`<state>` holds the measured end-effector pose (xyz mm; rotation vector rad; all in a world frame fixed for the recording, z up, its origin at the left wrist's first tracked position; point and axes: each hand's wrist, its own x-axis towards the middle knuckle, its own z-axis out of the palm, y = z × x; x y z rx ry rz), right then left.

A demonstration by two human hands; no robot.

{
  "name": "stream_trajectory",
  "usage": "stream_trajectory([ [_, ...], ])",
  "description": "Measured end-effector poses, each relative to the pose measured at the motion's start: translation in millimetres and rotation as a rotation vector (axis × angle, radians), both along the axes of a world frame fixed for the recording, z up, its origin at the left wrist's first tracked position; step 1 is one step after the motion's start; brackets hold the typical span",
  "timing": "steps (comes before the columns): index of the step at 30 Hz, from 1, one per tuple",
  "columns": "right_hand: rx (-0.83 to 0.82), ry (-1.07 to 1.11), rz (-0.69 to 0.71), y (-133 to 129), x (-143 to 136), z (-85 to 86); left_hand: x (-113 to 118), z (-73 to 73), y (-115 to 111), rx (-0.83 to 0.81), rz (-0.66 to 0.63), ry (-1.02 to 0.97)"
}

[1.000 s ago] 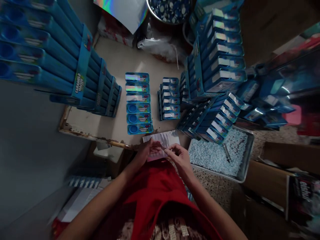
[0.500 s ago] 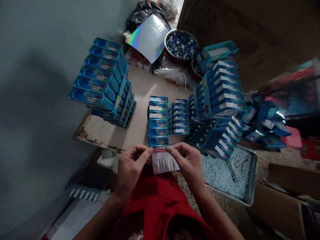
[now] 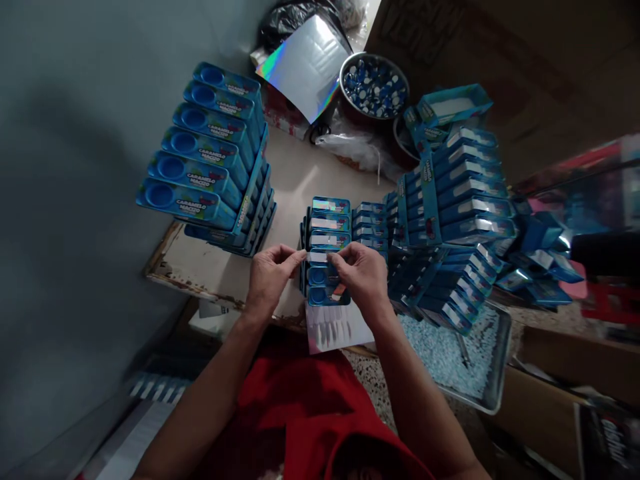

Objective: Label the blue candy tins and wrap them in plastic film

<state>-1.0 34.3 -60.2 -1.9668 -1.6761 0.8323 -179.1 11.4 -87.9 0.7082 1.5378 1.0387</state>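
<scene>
A small silver sticker strip (image 3: 319, 257) lies at the fourth blue candy pack from the back in a short row. My left hand (image 3: 273, 273) pinches its left end, and my right hand (image 3: 361, 270) pinches its right end. The three packs behind, such as the third pack (image 3: 333, 239), bear silver strips across their faces. Two nearer packs, including the front pack (image 3: 317, 295), show a round blue recess. An orange-and-white scrap shows below my right fingers. Against the front of the row rests a sticker sheet (image 3: 333, 327) with curved light marks on it.
Tall stacked blue packs (image 3: 200, 153) stand at left; strip-covered stacks (image 3: 465, 187) stand at right. Behind are a metal bowl (image 3: 375, 87) of blue-and-white pieces and a shiny sheet (image 3: 310, 60). A metal tray (image 3: 495, 373) holds pale blue bits. The table's worn edge (image 3: 190, 287) runs in front.
Both hands have moved forward from the sticker sheet to the fourth pack, with a silver strip between them. That pack's round recess was visible before and is now covered. The sheet stays at the front.
</scene>
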Motion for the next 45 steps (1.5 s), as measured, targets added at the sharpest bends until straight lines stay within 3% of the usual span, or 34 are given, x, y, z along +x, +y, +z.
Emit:
stream_trajectory([
  [6,-0.102,0.320,-0.129,7.1,14.0,-8.9,12.7,-35.2,3.9,-0.228,-0.048,-0.371],
  [8,-0.192,0.428,-0.159,5.8,16.0,-6.0,16.7,-49.1,4.8,-0.284,0.010,-0.354],
  [10,-0.207,0.486,-0.200,3.2,16.3,2.2,17.9,-55.2,1.3,-0.241,0.170,-0.168],
  [13,-0.101,0.555,-0.265,-1.9,14.8,21.2,15.8,-37.6,-15.4,0.007,0.351,0.182],
  [15,-0.035,0.596,-0.289,-5.6,12.1,33.5,16.5,-10.0,-31.4,0.142,0.242,0.195],
  [18,0.012,0.659,-0.290,-10.9,5.3,45.2,26.7,32.9,-51.2,0.120,-0.082,-0.014],
  [21,0.053,0.688,-0.280,-14.5,-2.4,48.8,42.3,53.5,-59.4,0.035,-0.158,-0.208],
  [26,0.095,0.733,-0.253,-23.2,-4.3,46.7,42.7,47.4,-65.8,-0.021,-0.106,-0.279],
  [31,-0.073,0.852,-0.122,-53.4,8.2,36.9,6.6,44.0,-68.2,-0.056,-0.132,-0.141],
  [34,-0.083,0.763,-0.154,-67.9,8.3,26.2,-9.8,45.6,-55.8,-0.081,-0.206,-0.008],
  [38,0.079,0.632,-0.204,-62.1,-0.6,15.3,-16.2,45.3,-29.9,-0.061,-0.276,0.038],
  [45,0.120,0.412,-0.173,-43.2,-9.0,10.4,-19.9,40.7,-6.0,-0.057,-0.309,0.079],
])
